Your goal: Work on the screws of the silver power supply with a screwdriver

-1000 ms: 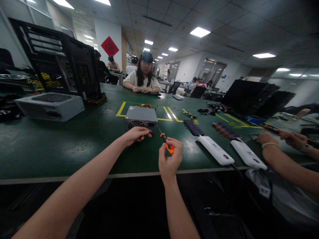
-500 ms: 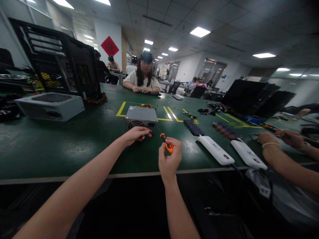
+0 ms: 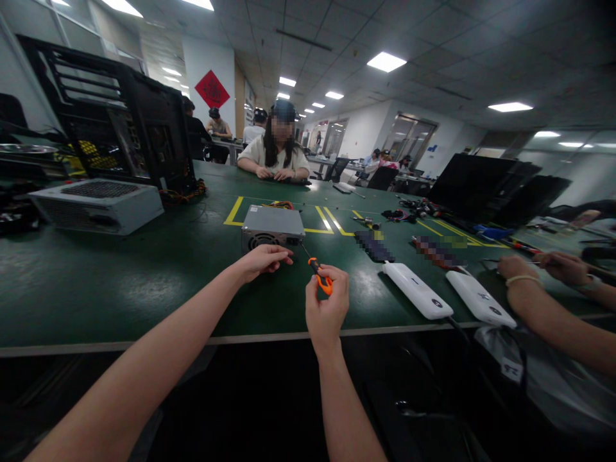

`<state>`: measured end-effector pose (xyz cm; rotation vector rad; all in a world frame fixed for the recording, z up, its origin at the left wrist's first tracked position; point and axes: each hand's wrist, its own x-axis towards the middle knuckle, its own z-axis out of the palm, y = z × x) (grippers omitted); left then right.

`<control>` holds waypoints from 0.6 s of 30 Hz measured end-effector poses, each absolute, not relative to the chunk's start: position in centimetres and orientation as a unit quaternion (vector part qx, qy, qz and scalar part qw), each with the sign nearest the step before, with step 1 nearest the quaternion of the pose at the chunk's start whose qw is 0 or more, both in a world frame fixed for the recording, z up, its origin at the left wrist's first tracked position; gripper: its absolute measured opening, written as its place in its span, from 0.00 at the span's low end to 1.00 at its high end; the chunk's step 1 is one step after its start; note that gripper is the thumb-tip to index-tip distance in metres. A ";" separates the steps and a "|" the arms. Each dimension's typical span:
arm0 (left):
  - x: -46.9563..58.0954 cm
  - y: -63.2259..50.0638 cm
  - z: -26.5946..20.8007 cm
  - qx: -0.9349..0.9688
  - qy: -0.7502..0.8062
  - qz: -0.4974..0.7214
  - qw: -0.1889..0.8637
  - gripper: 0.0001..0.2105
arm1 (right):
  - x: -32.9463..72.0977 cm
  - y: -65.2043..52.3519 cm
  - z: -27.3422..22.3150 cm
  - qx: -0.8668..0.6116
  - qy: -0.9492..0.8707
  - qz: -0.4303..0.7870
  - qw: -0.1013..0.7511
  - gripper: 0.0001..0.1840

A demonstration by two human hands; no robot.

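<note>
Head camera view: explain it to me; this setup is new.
No machine here: a person works bare-handed, and every picture comes from a camera worn on the head, looking forward and down. The right hand holds an orange-and-black screwdriver, its tip by the right side of a grey metal box. The left hand is in front of that box; contact is unclear. The green table bears a second grey box and a black computer case at left, and two white devices at right. Another person's hands show further right.
</note>
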<state>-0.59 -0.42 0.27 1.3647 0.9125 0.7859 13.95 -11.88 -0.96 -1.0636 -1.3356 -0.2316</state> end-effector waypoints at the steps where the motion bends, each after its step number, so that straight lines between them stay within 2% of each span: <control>1: -0.6 -0.5 0.3 0.592 0.396 0.342 0.613 0.16 | 14.0 -11.9 -1.0 -0.469 -0.590 -0.101 0.649 0.08; 13: -0.6 -0.1 0.0 0.610 0.388 0.342 0.600 0.17 | 14.0 -11.7 -1.2 -0.479 -0.624 -0.100 0.609 0.09; 15: -0.5 -0.1 -0.2 0.636 0.404 0.347 0.558 0.15 | 13.9 -11.8 -1.2 -0.478 -0.638 -0.102 0.595 0.09; 18: -0.2 -0.5 -0.3 0.733 0.433 0.368 0.375 0.11 | 13.8 -11.8 -1.1 -0.461 -0.665 -0.103 0.578 0.11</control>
